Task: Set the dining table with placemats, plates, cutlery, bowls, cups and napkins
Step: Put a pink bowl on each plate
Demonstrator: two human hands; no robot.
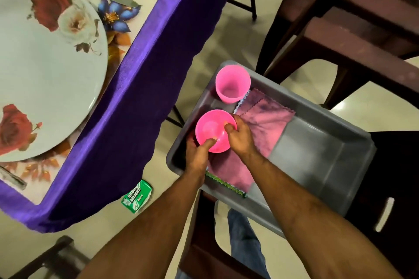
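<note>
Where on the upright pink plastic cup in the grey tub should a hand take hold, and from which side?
Grip the pink plastic cup round its side wall just below the rim, probably coming from above and the open middle of the grey tub. It stands upright with its mouth up, close to the tub's far corner, so the walls likely block the other sides.

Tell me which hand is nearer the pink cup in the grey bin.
Right. The right hand grips the pink bowl's rim on the side facing the pink cup; the left hand holds the bowl's opposite, lower edge, farther away.
</note>
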